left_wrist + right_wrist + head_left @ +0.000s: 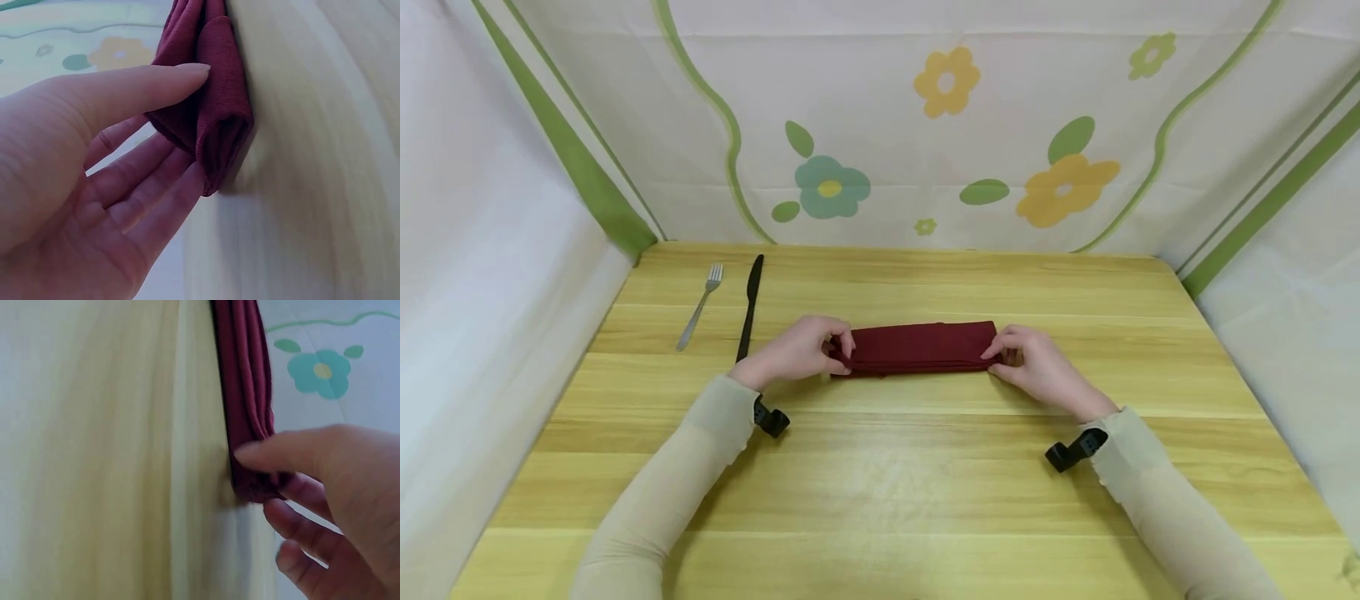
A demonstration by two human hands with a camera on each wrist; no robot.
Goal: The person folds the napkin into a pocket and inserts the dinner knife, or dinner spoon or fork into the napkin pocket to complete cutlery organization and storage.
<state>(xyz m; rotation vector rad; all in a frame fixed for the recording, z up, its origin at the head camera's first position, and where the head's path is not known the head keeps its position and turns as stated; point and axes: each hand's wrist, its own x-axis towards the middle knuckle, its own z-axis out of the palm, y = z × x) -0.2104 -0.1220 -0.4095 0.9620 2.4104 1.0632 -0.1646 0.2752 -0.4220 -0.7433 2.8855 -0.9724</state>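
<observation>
Fork (701, 308), knife (750, 302) left of cloth (921, 345)

Rm nearside of cloth (925, 343); fork (700, 308) & knife (751, 302) block L.

White cloth (880, 100) printed with flowers hangs behind a wood-grain table (917, 517), as plain white walls (497, 300) of fabric flank it left and right.

Two orange flowers (1041, 198), one teal flower (812, 196) and two small green flowers (1142, 63) dot the backdrop among green leaves (985, 192) and wavy green lines (735, 158); straight green bands (576, 158) run down near both corners, and soft light leaves a pale sheen (895, 483) on the yellowish tabletop's lengthwise grain.
</observation>
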